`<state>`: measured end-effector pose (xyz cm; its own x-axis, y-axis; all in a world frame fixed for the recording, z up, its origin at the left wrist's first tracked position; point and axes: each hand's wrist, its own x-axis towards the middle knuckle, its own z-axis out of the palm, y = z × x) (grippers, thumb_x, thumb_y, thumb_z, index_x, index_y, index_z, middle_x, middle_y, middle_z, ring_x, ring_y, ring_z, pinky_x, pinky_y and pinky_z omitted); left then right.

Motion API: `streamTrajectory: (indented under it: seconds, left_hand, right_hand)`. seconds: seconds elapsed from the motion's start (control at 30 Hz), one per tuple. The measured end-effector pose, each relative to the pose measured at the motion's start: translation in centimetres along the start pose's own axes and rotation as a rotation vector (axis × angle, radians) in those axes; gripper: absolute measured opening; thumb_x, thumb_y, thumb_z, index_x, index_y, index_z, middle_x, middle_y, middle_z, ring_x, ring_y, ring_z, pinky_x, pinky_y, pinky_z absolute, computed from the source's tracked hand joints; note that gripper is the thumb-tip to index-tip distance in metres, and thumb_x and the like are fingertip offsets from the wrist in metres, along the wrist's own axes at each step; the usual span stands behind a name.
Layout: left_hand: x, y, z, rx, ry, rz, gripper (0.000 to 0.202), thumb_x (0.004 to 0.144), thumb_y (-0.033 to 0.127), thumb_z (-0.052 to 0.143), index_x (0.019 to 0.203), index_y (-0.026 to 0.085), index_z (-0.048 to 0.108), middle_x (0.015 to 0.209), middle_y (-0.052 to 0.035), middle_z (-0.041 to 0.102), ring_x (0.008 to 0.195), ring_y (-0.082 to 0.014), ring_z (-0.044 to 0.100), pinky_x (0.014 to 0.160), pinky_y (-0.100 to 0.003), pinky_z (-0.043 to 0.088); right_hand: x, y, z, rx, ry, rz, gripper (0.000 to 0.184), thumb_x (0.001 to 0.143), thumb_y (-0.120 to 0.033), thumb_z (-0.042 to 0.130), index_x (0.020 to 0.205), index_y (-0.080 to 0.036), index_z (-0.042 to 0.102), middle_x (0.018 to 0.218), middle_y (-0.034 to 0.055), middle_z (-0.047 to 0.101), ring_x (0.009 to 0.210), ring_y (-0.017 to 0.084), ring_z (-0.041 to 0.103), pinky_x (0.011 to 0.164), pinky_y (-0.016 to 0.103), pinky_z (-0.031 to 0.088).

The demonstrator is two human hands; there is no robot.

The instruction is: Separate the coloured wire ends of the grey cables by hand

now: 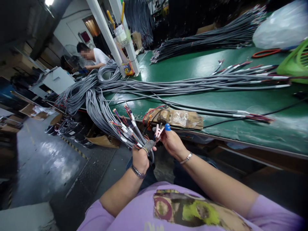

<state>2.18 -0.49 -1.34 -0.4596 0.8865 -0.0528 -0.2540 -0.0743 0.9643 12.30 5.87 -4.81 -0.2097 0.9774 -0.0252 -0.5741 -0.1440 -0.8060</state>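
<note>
My left hand (141,158) is closed around the end of one grey cable (148,146), its thin coloured wires fanning out past the thumb. My right hand (171,141) pinches a small pink clip-like tool (158,130) against those wires; a blue cap covers the fingertip (167,127). Just left of my hands, a thick bundle of grey cables (106,112) with white sleeves and stripped coloured ends droops off the edge of the green table (240,102). A worn brown block with red and black wires (178,117) lies on the table edge right above my hands.
More grey cable bundles (216,37) lie across the table, beside a clear plastic bag (284,25), a green basket (297,61) and an orange-handled tool (264,53). A person in a white shirt (97,57) works at the far left. White posts (106,32) stand on the table's far end.
</note>
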Motion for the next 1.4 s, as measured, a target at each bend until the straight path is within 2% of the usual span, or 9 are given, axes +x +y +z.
streamTrajectory:
  seconds: [0.13, 0.33, 0.43, 0.53, 0.7, 0.87, 1.1, 1.3, 1.4]
  left_hand:
    - [0.0, 0.1, -0.1, -0.006, 0.008, -0.010, 0.025, 0.055, 0.031, 0.079, 0.057, 0.014, 0.061, 0.052, 0.0016, 0.061, 0.043, -0.0112, 0.057, 0.046, -0.024, 0.047]
    - [0.4, -0.6, -0.1, -0.004, 0.006, 0.011, 0.017, 0.059, 0.025, 0.076, 0.057, 0.014, 0.063, 0.052, 0.0015, 0.061, 0.045, -0.0099, 0.056, 0.047, -0.022, 0.046]
    - [0.4, -0.7, -0.1, 0.007, 0.008, 0.013, 0.017, 0.058, 0.024, 0.077, 0.056, 0.014, 0.063, 0.052, 0.0015, 0.061, 0.045, -0.0096, 0.055, 0.049, -0.023, 0.047]
    - [0.2, -0.4, 0.0, -0.004, 0.011, 0.004, 0.020, 0.057, 0.026, 0.077, 0.055, 0.014, 0.062, 0.052, 0.0014, 0.061, 0.045, -0.0103, 0.056, 0.048, -0.023, 0.047]
    - [-0.1, 0.2, -0.2, -0.031, 0.025, -0.018, 0.023, 0.055, 0.028, 0.079, 0.057, 0.014, 0.061, 0.052, 0.0024, 0.060, 0.043, -0.0114, 0.058, 0.044, -0.023, 0.045]
    - [-0.1, 0.3, -0.2, -0.048, 0.003, -0.011, 0.021, 0.056, 0.026, 0.079, 0.058, 0.014, 0.062, 0.051, 0.0021, 0.060, 0.043, -0.0121, 0.059, 0.044, -0.023, 0.046]
    - [0.3, -0.4, -0.1, 0.001, -0.006, 0.016, 0.019, 0.060, 0.024, 0.076, 0.054, 0.013, 0.063, 0.053, 0.0002, 0.063, 0.045, -0.0101, 0.057, 0.047, -0.022, 0.045]
    - [0.3, -1.0, -0.2, 0.004, -0.018, 0.029, 0.018, 0.060, 0.024, 0.077, 0.054, 0.014, 0.063, 0.052, 0.0010, 0.061, 0.044, -0.0093, 0.055, 0.045, -0.021, 0.045]
    - [0.3, -1.1, -0.3, 0.020, -0.025, 0.034, 0.021, 0.061, 0.026, 0.078, 0.052, 0.013, 0.063, 0.052, 0.0003, 0.061, 0.046, -0.0097, 0.056, 0.047, -0.022, 0.047]
  right_hand:
    - [-0.2, 0.2, -0.6, -0.194, 0.034, -0.113, 0.052, 0.076, -0.070, 0.051, 0.067, -0.021, 0.066, 0.064, 0.0025, 0.059, 0.062, 0.016, 0.049, 0.063, 0.031, 0.040]
    - [0.4, -0.5, 0.2, 0.205, -0.050, 0.202, 0.040, 0.067, -0.059, 0.071, 0.078, -0.021, 0.067, 0.069, 0.0004, 0.062, 0.061, 0.013, 0.052, 0.061, 0.029, 0.043]
    - [0.6, -0.9, 0.5, 0.279, -0.021, 0.198, 0.031, 0.066, -0.047, 0.076, 0.077, -0.020, 0.066, 0.069, -0.0011, 0.063, 0.060, 0.012, 0.050, 0.060, 0.027, 0.042]
    - [0.6, -0.7, 0.4, 0.258, -0.010, 0.201, 0.033, 0.070, -0.052, 0.072, 0.079, -0.020, 0.067, 0.072, 0.0007, 0.065, 0.061, 0.013, 0.053, 0.060, 0.028, 0.042]
    - [0.0, -0.2, -0.4, 0.061, -0.013, 0.051, 0.040, 0.075, -0.059, 0.063, 0.074, -0.019, 0.065, 0.066, 0.0012, 0.061, 0.060, 0.013, 0.051, 0.061, 0.028, 0.042]
    - [0.0, -0.1, -0.6, -0.083, 0.089, -0.096, 0.040, 0.073, -0.058, 0.066, 0.062, -0.020, 0.061, 0.058, -0.0005, 0.055, 0.054, 0.011, 0.043, 0.055, 0.027, 0.036]
    - [0.2, -0.8, 0.3, 0.196, -0.069, 0.240, 0.045, 0.069, -0.065, 0.065, 0.074, -0.021, 0.066, 0.068, 0.0020, 0.064, 0.060, 0.013, 0.054, 0.060, 0.029, 0.045]
    - [0.5, -1.0, 1.0, 0.326, 0.039, 0.220, 0.036, 0.065, -0.054, 0.076, 0.067, -0.019, 0.066, 0.063, -0.0001, 0.062, 0.058, 0.012, 0.052, 0.057, 0.026, 0.043]
    - [0.3, -1.0, 1.2, 0.336, 0.021, 0.235, 0.038, 0.066, -0.055, 0.074, 0.070, -0.018, 0.067, 0.063, -0.0003, 0.062, 0.058, 0.011, 0.051, 0.056, 0.025, 0.043]
